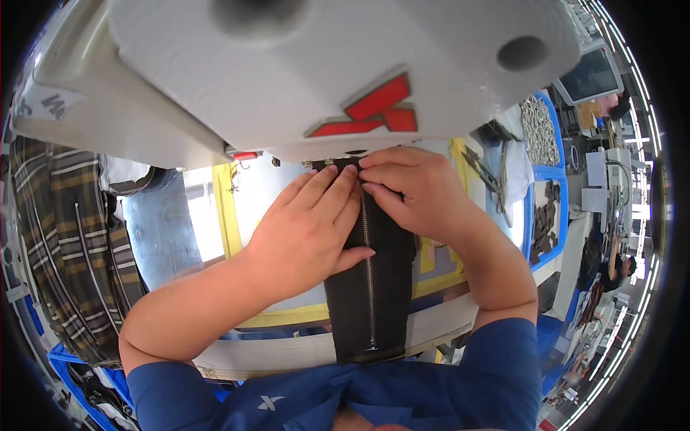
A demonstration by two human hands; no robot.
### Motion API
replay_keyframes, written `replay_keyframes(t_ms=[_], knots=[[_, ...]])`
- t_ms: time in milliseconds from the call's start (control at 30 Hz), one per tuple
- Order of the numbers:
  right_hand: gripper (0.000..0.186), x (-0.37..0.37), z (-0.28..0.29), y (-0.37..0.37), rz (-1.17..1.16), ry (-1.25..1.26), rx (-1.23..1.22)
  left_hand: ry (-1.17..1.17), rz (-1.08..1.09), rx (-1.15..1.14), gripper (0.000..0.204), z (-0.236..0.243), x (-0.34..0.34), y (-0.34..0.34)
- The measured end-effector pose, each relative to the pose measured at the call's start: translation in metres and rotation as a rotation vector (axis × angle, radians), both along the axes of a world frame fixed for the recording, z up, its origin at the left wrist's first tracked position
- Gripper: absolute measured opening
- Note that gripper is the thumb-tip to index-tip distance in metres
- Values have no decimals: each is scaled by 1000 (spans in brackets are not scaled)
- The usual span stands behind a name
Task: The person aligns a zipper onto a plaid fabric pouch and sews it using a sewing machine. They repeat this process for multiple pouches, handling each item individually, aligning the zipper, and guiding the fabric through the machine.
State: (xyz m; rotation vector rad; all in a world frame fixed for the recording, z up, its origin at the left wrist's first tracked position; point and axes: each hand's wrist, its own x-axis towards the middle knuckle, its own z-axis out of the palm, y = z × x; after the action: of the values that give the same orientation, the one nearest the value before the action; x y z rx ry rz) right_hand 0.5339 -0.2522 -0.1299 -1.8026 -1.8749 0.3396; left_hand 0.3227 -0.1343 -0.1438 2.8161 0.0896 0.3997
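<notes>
A long dark fabric panel [388, 302] lies lengthwise before me, its lower end hanging over the table's front edge. Down its middle runs a metal zipper [369, 280], with a slider near the bottom end. My left hand [309, 219] rests flat on the panel's left side, fingers stretched toward the far end and thumb out to the zipper. At that far end, my right hand [417, 188] has its fingers bent and pressed together on the fabric beside the zipper. Both sets of fingertips sit just under the head of a white sewing machine [266, 100], which hides the needle area.
Plaid fabric pieces with zippers [68, 237] are piled at the left. Yellow tape [228, 215] borders the work surface. Beyond my right hand lie a dark-handled tool [483, 172] and blue bins [564, 172] of small parts. A monitor [591, 73] and another person [619, 269] are farther right.
</notes>
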Motion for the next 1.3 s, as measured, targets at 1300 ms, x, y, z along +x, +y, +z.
replay_keyframes(t_ms=[1300], knots=[[29,-18,7,21,84,-199,-36,131,170,-23,58,16,-9,14]])
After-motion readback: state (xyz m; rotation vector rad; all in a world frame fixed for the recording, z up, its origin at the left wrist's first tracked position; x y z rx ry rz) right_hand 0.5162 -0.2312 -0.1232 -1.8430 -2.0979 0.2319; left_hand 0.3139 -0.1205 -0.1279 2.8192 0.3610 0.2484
